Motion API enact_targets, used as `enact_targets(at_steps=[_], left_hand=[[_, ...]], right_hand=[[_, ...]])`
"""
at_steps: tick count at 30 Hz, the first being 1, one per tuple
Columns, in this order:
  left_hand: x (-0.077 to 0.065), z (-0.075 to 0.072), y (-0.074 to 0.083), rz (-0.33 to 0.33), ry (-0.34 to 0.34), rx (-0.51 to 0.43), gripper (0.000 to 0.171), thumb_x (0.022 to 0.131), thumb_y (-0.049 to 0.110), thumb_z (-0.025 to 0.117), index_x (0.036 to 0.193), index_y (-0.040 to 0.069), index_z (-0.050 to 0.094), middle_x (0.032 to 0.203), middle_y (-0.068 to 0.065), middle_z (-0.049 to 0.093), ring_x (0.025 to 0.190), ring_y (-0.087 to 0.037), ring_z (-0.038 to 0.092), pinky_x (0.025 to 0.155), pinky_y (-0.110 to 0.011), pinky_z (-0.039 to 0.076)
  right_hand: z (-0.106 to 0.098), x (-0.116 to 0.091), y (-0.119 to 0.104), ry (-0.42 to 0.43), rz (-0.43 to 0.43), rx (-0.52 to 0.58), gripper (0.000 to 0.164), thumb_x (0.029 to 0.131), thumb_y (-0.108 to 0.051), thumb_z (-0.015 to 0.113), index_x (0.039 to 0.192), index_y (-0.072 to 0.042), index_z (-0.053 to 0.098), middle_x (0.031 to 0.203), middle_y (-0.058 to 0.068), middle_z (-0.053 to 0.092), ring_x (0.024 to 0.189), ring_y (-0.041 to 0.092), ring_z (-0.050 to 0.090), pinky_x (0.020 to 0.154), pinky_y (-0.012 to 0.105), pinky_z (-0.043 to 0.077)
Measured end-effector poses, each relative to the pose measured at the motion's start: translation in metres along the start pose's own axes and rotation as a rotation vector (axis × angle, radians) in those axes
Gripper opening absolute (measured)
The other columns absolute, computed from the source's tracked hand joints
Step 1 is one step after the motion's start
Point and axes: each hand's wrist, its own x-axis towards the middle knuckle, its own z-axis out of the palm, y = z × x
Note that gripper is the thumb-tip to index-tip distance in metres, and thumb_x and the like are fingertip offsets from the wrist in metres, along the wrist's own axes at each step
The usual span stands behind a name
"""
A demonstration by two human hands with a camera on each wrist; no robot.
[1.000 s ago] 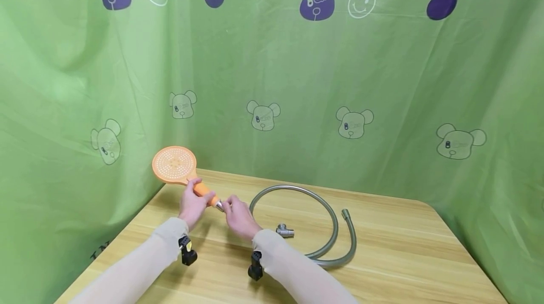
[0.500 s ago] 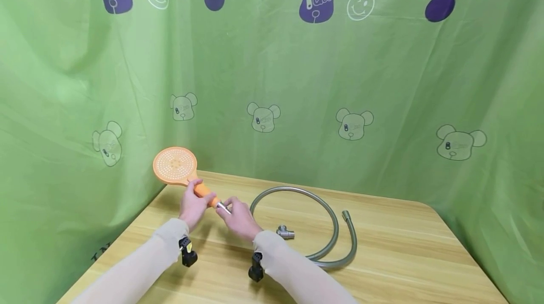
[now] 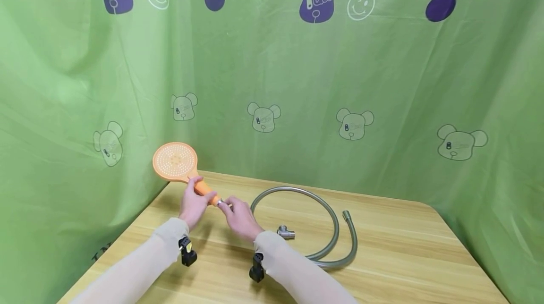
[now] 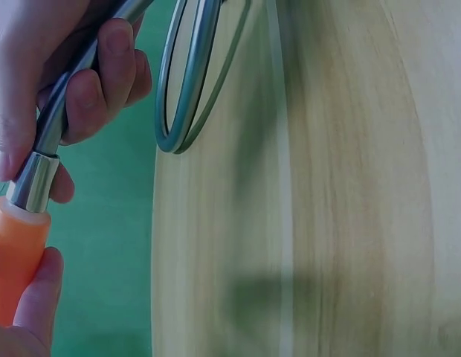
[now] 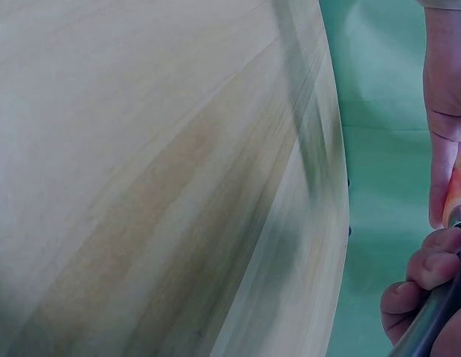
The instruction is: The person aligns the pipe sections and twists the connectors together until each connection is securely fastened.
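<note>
An orange shower head with a pale perforated face is held up above the table's far left corner. My left hand grips its orange handle. Against the handle's lower end sits the metal end fitting of a grey shower hose. My right hand holds the hose at that fitting, fingers curled round it in the left wrist view. In the right wrist view the right hand's fingers wrap the hose just below the orange handle. Whether the threads have engaged cannot be seen.
The rest of the hose loops over the wooden table, its other end fitting lying at the right. A small metal tee valve lies inside the loop. Green curtain hangs behind and at both sides.
The right hand's fingers have shifted their grip around the hose fitting at the handle's end. The shower head's round face has risen slightly. The tee valve and the loop lie as before.
</note>
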Motion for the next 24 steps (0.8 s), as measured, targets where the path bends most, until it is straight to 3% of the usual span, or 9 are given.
enact_targets(at_steps=[4, 7, 11, 17, 24], left_hand=[[0.0, 0.001, 0.003, 0.02, -0.004, 0.008, 0.066, 0.09, 0.007, 0.073, 0.147, 0.011, 0.04, 0.127, -0.022, 0.054, 0.102, -0.028, 0.062, 0.077, -0.024, 0.058], [0.0, 0.002, 0.008, 0.041, -0.008, 0.006, 0.067, 0.089, 0.006, 0.074, 0.147, 0.011, 0.04, 0.125, -0.022, 0.055, 0.102, -0.028, 0.062, 0.076, -0.024, 0.058], [0.001, 0.003, 0.014, 0.062, -0.006, 0.022, 0.069, 0.089, 0.007, 0.075, 0.148, 0.013, 0.04, 0.123, -0.021, 0.057, 0.102, -0.029, 0.063, 0.075, -0.025, 0.055], [0.002, 0.003, 0.023, 0.07, -0.012, 0.009, 0.07, 0.089, 0.006, 0.074, 0.149, 0.013, 0.039, 0.124, -0.021, 0.056, 0.101, -0.029, 0.062, 0.074, -0.024, 0.056], [0.003, 0.003, 0.031, 0.087, -0.013, 0.022, 0.069, 0.089, 0.006, 0.075, 0.148, 0.014, 0.04, 0.123, -0.02, 0.055, 0.099, -0.029, 0.062, 0.073, -0.025, 0.055]], right_hand=[[-0.001, -0.001, 0.001, -0.006, 0.025, 0.066, 0.035, 0.104, -0.043, 0.052, 0.114, -0.012, 0.064, 0.072, 0.002, 0.061, 0.058, 0.009, 0.049, 0.05, 0.027, 0.043], [-0.002, -0.003, 0.001, -0.014, 0.054, 0.139, 0.037, 0.1, -0.044, 0.059, 0.119, -0.013, 0.053, 0.07, 0.001, 0.061, 0.054, 0.01, 0.048, 0.046, 0.027, 0.04], [-0.004, -0.004, -0.001, -0.007, 0.051, 0.193, 0.034, 0.096, -0.032, 0.068, 0.116, -0.013, 0.048, 0.07, 0.002, 0.063, 0.05, 0.01, 0.046, 0.042, 0.024, 0.037], [-0.008, -0.004, -0.004, 0.0, 0.013, 0.2, 0.024, 0.098, -0.024, 0.065, 0.112, -0.014, 0.048, 0.074, 0.017, 0.067, 0.047, 0.009, 0.042, 0.041, 0.023, 0.034], [-0.012, -0.002, -0.005, 0.027, -0.018, 0.149, 0.019, 0.101, -0.032, 0.06, 0.109, -0.016, 0.052, 0.063, -0.004, 0.053, 0.047, 0.007, 0.04, 0.041, 0.023, 0.033]])
